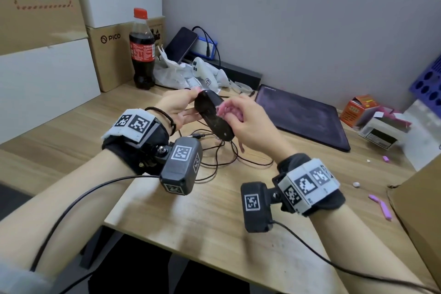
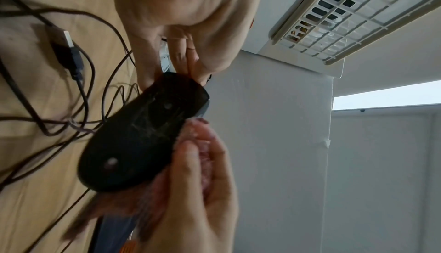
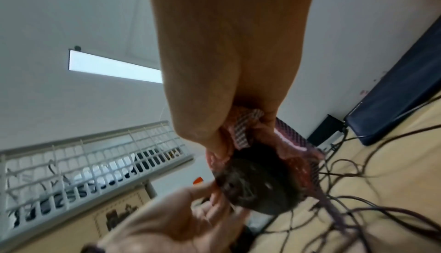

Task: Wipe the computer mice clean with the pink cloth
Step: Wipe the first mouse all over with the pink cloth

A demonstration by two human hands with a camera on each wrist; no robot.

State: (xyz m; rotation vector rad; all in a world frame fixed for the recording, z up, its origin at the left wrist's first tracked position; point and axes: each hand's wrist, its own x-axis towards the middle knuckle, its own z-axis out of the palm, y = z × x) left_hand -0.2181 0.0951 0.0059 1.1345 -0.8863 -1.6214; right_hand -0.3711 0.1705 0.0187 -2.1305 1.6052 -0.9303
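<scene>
Left of the mouse (image 1: 213, 114), our left hand (image 1: 177, 108) pinches its far end between thumb and fingertips, holding it clear above the surface (image 1: 214, 210) with its underside turned up towards us. Right of the mouse, our right hand (image 1: 248, 124) is curled round the bunched cloth (image 1: 228, 112) and presses it against the mouse's long edge.

To wipe well, we judge the left hand should keep a firm pinch while the right draws the cloth along the full length, then the mouse should turn so the covered end gets its share; the scuffed underside seen from the left wrist wants extra passes.

Below the mouse lies a tangle of cables (image 1: 214, 157), so lowering it risks a snag. Behind the mouse stand a bottle (image 1: 142, 50) and a white controller (image 1: 202, 70); right of it sits a closed laptop (image 1: 303, 114). Nearer us than the mouse, the surface leaves open room.
</scene>
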